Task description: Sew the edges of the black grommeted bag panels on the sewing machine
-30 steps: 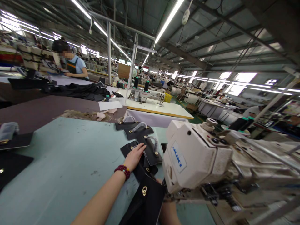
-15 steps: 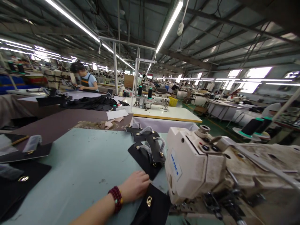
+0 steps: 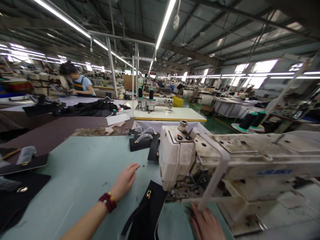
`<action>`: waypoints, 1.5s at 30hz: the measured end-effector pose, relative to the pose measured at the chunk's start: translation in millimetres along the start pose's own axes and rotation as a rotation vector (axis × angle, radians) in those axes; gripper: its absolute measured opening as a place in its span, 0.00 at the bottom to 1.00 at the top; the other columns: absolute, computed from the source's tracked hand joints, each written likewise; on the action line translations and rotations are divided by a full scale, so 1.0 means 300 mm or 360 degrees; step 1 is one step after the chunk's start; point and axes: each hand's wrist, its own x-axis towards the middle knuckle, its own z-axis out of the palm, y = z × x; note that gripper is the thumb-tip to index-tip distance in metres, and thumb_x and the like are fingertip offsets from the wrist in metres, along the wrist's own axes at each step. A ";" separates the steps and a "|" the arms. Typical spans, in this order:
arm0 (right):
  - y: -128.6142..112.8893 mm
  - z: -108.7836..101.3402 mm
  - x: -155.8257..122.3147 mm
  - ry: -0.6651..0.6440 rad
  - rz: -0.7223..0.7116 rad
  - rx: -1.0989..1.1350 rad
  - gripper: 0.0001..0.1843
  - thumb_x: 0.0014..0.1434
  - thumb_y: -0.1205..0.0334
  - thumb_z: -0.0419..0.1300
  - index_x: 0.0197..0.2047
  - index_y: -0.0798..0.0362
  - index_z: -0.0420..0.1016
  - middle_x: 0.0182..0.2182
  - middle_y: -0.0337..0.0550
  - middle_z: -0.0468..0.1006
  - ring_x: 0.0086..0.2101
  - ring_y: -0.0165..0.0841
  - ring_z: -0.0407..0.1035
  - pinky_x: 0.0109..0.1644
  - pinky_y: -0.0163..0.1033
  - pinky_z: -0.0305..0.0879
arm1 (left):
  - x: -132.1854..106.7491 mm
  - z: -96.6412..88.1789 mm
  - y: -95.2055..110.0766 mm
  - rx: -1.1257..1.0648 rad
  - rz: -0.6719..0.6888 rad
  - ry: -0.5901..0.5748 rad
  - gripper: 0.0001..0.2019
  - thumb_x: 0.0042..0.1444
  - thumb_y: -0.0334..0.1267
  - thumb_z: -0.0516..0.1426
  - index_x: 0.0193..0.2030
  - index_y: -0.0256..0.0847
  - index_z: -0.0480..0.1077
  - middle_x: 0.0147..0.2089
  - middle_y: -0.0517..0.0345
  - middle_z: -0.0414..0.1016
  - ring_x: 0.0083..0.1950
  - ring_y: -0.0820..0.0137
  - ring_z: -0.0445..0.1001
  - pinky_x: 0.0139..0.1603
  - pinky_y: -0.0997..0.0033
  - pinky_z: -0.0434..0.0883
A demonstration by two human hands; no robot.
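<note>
Both point forward: left hand (image 3: 124, 182) with grip unclosed and empty, right hand (image 3: 209, 224) with grip unreadable.

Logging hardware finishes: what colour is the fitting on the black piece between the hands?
The fitting is gold, best seen in the head view.

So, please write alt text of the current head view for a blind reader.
A person's left hand, wearing a dark red beaded bracelet, and right hand flank a black piece with a gold ring, beside a white sewing machine. More black pieces with wrapped handles lie on the green table, and a co-worker in light blue is farther back.
</note>
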 end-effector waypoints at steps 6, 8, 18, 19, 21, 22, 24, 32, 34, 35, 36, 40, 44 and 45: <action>-0.361 -0.116 0.096 -0.0379 0.0359 0.1302 0.28 0.69 0.47 0.42 0.51 0.55 0.76 0.43 0.49 0.77 0.43 0.31 0.72 0.49 0.33 0.69 | -0.203 -0.104 0.076 -0.0142 0.0420 -0.0390 0.34 0.58 0.47 0.58 0.70 0.51 0.53 0.69 0.46 0.62 0.65 0.55 0.65 0.64 0.55 0.65; -0.466 -0.145 0.150 -0.0380 0.0463 0.1616 0.31 0.68 0.42 0.42 0.48 0.57 0.75 0.40 0.49 0.76 0.38 0.30 0.71 0.43 0.32 0.68 | -0.161 -0.088 0.113 -0.0238 0.0541 -0.0469 0.42 0.55 0.54 0.59 0.72 0.49 0.44 0.72 0.42 0.54 0.69 0.51 0.59 0.66 0.49 0.61; -0.504 -0.157 0.236 -0.0609 0.1027 0.2303 0.39 0.48 0.27 0.56 0.35 0.60 0.69 0.27 0.41 0.65 0.26 0.25 0.62 0.22 0.26 0.58 | -0.062 -0.066 0.315 -0.0610 0.0246 -0.0337 0.25 0.60 0.47 0.54 0.62 0.41 0.63 0.57 0.41 0.67 0.58 0.54 0.67 0.59 0.52 0.68; -0.497 -0.162 0.235 -0.0633 0.1052 0.2327 0.38 0.47 0.27 0.57 0.33 0.60 0.69 0.25 0.40 0.64 0.25 0.24 0.60 0.21 0.26 0.57 | -0.074 -0.077 0.334 -0.0576 0.0182 -0.0322 0.24 0.60 0.46 0.54 0.61 0.42 0.63 0.55 0.43 0.68 0.56 0.55 0.68 0.58 0.52 0.69; -0.482 -0.170 0.235 -0.0647 0.1051 0.2338 0.37 0.46 0.27 0.58 0.29 0.60 0.66 0.22 0.37 0.59 0.21 0.22 0.56 0.20 0.26 0.54 | -0.098 -0.090 0.369 -0.0525 0.0059 -0.0285 0.23 0.59 0.44 0.55 0.61 0.42 0.64 0.52 0.44 0.69 0.53 0.57 0.69 0.55 0.54 0.71; -0.474 -0.172 0.236 -0.0644 0.1044 0.2328 0.36 0.47 0.28 0.58 0.28 0.59 0.65 0.20 0.36 0.57 0.20 0.20 0.54 0.20 0.26 0.52 | -0.110 -0.089 0.383 -0.0505 0.0008 -0.0250 0.23 0.59 0.44 0.56 0.61 0.42 0.65 0.51 0.45 0.70 0.52 0.57 0.70 0.53 0.54 0.72; -0.459 -0.171 0.236 -0.0638 0.1034 0.2299 0.35 0.48 0.29 0.59 0.25 0.59 0.62 0.19 0.34 0.55 0.19 0.19 0.50 0.20 0.26 0.47 | -0.130 -0.080 0.408 -0.0465 -0.0069 -0.0178 0.23 0.58 0.44 0.57 0.60 0.42 0.66 0.49 0.45 0.71 0.50 0.57 0.70 0.51 0.55 0.72; -0.421 -0.164 0.231 -0.0736 0.1008 0.2246 0.34 0.49 0.31 0.59 0.25 0.59 0.63 0.17 0.34 0.55 0.19 0.19 0.49 0.22 0.28 0.43 | -0.150 -0.044 0.466 -0.0407 -0.0205 -0.0010 0.19 0.56 0.41 0.58 0.54 0.42 0.71 0.46 0.48 0.73 0.47 0.57 0.71 0.47 0.58 0.72; -0.420 -0.163 0.228 -0.0724 0.0996 0.2237 0.33 0.50 0.32 0.59 0.25 0.59 0.64 0.18 0.34 0.56 0.20 0.19 0.49 0.22 0.28 0.42 | -0.153 -0.037 0.468 -0.0413 -0.0233 0.0067 0.18 0.55 0.41 0.58 0.52 0.42 0.73 0.45 0.48 0.73 0.47 0.57 0.71 0.47 0.58 0.71; -0.420 -0.163 0.227 -0.0714 0.0984 0.2237 0.33 0.51 0.32 0.58 0.24 0.59 0.64 0.18 0.35 0.56 0.20 0.19 0.49 0.22 0.28 0.42 | -0.155 -0.034 0.468 -0.0418 -0.0241 0.0087 0.17 0.55 0.41 0.58 0.52 0.42 0.73 0.45 0.48 0.73 0.47 0.57 0.71 0.47 0.58 0.71; -0.421 -0.162 0.226 -0.0706 0.0975 0.2242 0.33 0.51 0.32 0.58 0.24 0.59 0.63 0.18 0.35 0.56 0.20 0.19 0.49 0.23 0.28 0.42 | -0.158 -0.031 0.468 -0.0424 -0.0247 0.0087 0.17 0.56 0.42 0.57 0.52 0.43 0.73 0.45 0.48 0.73 0.47 0.57 0.70 0.48 0.58 0.71; -0.422 -0.157 0.225 -0.0714 0.0962 0.2260 0.33 0.51 0.33 0.58 0.24 0.59 0.62 0.18 0.35 0.55 0.20 0.20 0.49 0.23 0.28 0.43 | -0.165 -0.028 0.463 -0.0433 -0.0236 0.0048 0.20 0.57 0.43 0.57 0.55 0.41 0.71 0.47 0.45 0.73 0.49 0.56 0.70 0.49 0.55 0.71; -0.420 -0.160 0.237 -0.0710 0.0989 0.2221 0.35 0.49 0.30 0.58 0.24 0.59 0.63 0.18 0.35 0.56 0.20 0.20 0.49 0.22 0.28 0.41 | -0.154 -0.029 0.457 -0.0476 -0.0291 0.0012 0.22 0.57 0.45 0.57 0.59 0.42 0.69 0.51 0.44 0.72 0.52 0.54 0.70 0.53 0.51 0.71; -0.420 -0.164 0.242 -0.0710 0.0987 0.2211 0.35 0.48 0.29 0.58 0.24 0.59 0.63 0.18 0.35 0.56 0.20 0.20 0.49 0.22 0.28 0.41 | -0.154 -0.027 0.456 -0.0505 -0.0306 0.0001 0.24 0.57 0.45 0.57 0.60 0.43 0.68 0.53 0.43 0.72 0.54 0.54 0.70 0.55 0.50 0.70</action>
